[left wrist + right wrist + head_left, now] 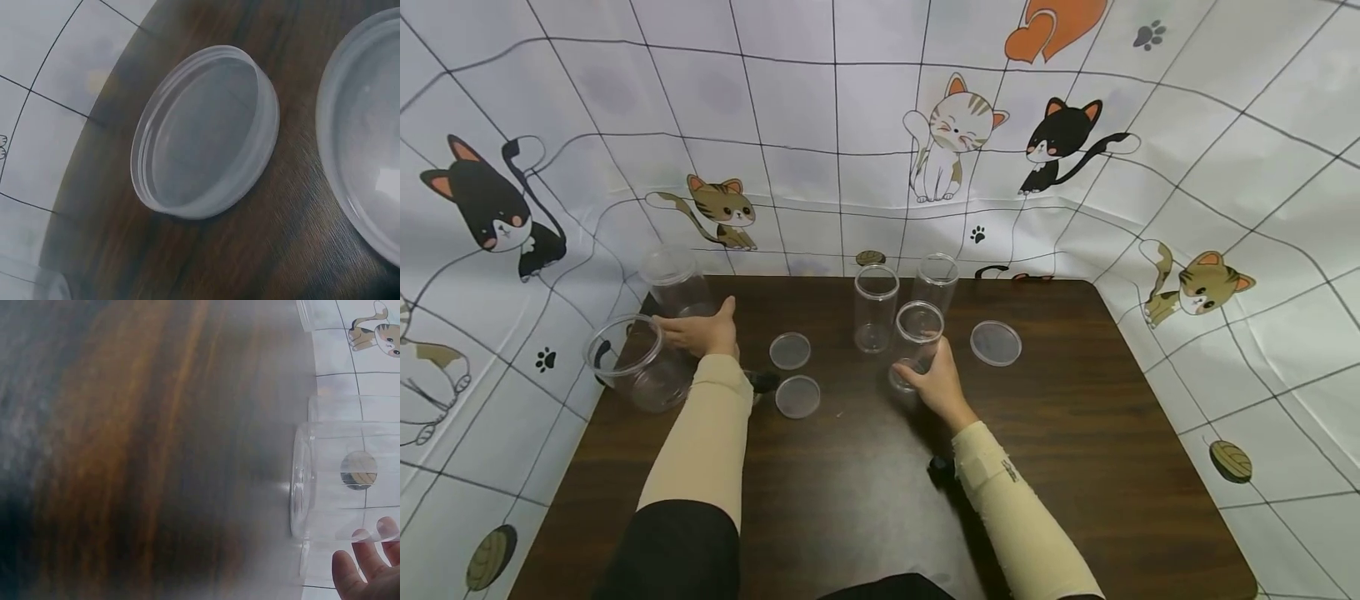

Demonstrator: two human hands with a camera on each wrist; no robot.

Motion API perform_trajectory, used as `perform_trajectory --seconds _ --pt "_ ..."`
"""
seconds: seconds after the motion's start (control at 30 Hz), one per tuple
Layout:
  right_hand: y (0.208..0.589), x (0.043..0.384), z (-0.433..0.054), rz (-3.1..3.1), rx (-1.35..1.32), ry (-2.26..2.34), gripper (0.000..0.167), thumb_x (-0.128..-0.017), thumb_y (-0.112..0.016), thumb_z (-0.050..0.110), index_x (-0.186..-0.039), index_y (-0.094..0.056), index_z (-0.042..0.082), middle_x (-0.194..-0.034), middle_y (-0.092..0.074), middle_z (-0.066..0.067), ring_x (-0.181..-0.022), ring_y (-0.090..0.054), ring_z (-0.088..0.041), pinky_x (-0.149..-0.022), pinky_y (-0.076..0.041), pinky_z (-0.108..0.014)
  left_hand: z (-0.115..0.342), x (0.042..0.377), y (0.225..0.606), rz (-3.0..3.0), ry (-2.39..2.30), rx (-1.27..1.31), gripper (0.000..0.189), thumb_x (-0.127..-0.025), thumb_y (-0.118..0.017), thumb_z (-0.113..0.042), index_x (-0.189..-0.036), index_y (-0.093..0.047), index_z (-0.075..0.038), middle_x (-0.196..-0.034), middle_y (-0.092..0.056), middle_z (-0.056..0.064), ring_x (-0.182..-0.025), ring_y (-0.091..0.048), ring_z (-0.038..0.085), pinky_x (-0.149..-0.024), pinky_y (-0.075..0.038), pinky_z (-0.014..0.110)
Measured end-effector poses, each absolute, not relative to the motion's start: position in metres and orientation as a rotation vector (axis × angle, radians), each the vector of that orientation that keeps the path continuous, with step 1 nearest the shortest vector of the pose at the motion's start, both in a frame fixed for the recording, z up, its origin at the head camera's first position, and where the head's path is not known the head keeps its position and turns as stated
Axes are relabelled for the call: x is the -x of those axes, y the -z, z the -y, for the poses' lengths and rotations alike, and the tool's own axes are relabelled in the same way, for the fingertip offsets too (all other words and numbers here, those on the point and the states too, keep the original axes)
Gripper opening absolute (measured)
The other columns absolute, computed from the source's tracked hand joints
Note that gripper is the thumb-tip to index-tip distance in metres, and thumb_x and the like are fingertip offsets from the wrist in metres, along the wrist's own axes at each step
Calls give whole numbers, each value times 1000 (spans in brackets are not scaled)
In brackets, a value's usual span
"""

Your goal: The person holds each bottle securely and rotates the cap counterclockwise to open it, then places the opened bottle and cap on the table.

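Note:
In the head view my left hand (703,332) is at the left, fingers extended and thumb raised, between two wide clear jars. The nearer wide jar (651,379) stands in front of its fingertips, and the farther wide jar (681,292) is just behind. My right hand (936,383) holds a tall clear jar (919,333) low on its side, thumb in front. The right wrist view catches its fingertips (350,572) at the wall of the clear jar (337,481). Two more tall jars, the left one (875,308) and the rear one (937,279), stand just behind.
Two small round lids, one farther (790,351) and one nearer (797,397), lie beside the left hand. A larger lid (996,342) lies right of the tall jars. The brown table (850,500) meets a cat-printed sheet (805,183) at its back and sides.

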State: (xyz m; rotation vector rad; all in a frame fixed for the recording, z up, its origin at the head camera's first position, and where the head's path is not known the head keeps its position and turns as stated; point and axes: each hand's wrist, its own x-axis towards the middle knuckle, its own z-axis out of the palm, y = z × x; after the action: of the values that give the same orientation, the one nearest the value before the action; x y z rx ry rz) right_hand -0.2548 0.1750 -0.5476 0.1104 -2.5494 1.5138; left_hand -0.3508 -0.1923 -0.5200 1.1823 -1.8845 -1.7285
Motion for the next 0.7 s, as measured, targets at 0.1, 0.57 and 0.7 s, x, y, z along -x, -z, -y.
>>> perform_trajectory --seconds 0.1,0.57,0.7 --pt "548 253 -178 2562 -94 -1521 79 -82 -87 19 -140 -39 -5 -133 -49 -23 -129 -48 -37 -113 -34 -49 193 357 523 1790 1757 -1172 135 -76 -86 -49 -160 17 -30 -168 11 -6 -154 12 15 -124 -2 38" --pt "549 252 -175 2599 -89 -1465 79 -81 -89 22 -138 -40 -3 -133 -50 -21 -130 -48 -36 -112 -37 -48 220 374 508 1777 1689 -1141 112 -82 -82 -48 -162 -5 -35 -168 -9 -14 -153 -2 5 -123 0 35" --pt "548 255 -178 2592 -71 -1477 80 -80 -89 21 -138 -40 -4 -131 -51 -21 -128 -49 -36 -111 -37 -47 208 377 510 1852 1574 -1091 111 -77 -84 -54 -162 -15 -30 -166 -19 -10 -151 -16 7 -122 -10 28"
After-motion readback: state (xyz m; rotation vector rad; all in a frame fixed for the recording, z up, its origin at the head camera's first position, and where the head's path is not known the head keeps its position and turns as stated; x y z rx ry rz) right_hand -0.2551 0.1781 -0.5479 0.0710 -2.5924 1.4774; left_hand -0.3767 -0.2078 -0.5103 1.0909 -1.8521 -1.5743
